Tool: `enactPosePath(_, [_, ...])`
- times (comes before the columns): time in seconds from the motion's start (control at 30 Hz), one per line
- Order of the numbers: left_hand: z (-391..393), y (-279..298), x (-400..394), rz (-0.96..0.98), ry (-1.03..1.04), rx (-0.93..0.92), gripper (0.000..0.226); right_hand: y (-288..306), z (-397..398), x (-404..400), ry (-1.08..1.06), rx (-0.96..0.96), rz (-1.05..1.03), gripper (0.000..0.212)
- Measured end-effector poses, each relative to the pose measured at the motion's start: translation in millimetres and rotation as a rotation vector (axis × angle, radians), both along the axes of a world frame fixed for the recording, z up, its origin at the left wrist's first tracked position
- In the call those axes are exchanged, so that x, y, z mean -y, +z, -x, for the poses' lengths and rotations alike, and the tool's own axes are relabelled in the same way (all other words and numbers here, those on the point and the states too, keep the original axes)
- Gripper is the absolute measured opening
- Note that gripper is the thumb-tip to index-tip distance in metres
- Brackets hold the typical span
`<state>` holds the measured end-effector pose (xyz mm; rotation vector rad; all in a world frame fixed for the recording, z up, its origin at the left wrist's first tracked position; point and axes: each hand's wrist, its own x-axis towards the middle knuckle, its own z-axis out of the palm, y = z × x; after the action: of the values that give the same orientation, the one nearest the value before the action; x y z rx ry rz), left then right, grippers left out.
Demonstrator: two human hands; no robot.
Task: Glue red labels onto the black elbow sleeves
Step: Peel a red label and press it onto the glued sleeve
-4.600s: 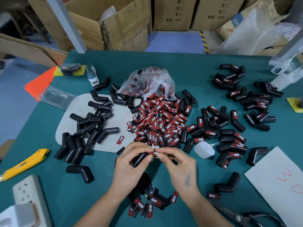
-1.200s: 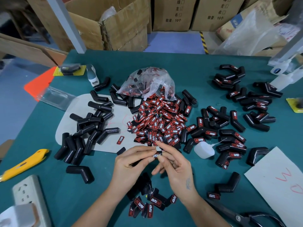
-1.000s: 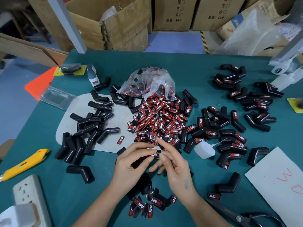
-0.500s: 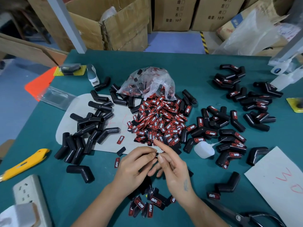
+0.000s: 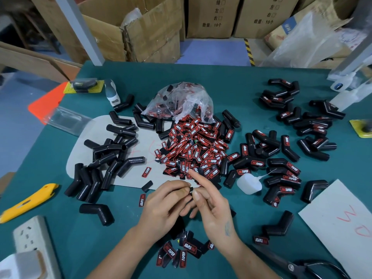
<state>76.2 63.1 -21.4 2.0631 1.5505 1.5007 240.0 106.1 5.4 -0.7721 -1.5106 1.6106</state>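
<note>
So the black rubber elbow sleeve [image 5: 187, 195] being worked on is basically buried in the hands, just in front of the heap of red-and-black "TAPER" labels [image 5: 193, 150]. Only a short dark stub pokes out between the fingertips. Left hand [image 5: 165, 206] has its fingers curled over the top of it, gripping it. Right hand [image 5: 213, 206] pinches the exposed end with the thumb and a bent finger, while its index finger sticks out straight toward the label pile. Can't tell if a label is already on that sleeve, it's too covered.

The bit that matters for the next move: the sleeve's long axis seems to run roughly left-right across the view, with the free end facing the right hand. So I'd guess the right hand is the one to press or grab a label, and the left just keeps it steady. The label heap is just beyond the right index finger, so that's also the nearer hand for picking the next one.

Outward from there: the small white squeeze bottle of glue [image 5: 249, 184] lies just right of the hands, a bunch of finished labelled sleeves [image 5: 281, 174] sits further right, and the bare unlabelled sleeves [image 5: 104, 158] are piled on the left on a pale sheet [image 5: 80, 150]. 1 stray label [image 5: 142, 200] lies on the green table [image 5: 231, 93] right beside the left hand
</note>
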Motion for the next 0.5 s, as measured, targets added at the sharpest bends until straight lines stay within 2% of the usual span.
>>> enactPosePath(0.1, [-2.4, 2.3, 4.0, 0.076, 0.030, 0.151, 0.017, 0.9, -0.2, -1.6, -0.003, -0.017, 0.001, 0.042])
enactPosePath(0.2, [-6.0, 5.7, 5.7, 0.083, 0.057, 0.211, 0.017, 1.2, -1.6, -3.6, -0.011, -0.001, -0.004, 0.043])
enactPosePath(0.5, [-5.0, 7.9, 3.8, 0.078, 0.038, 0.211, 0.022, 3.6, -0.2, -3.6, -0.096, -0.006, 0.076, 0.046])
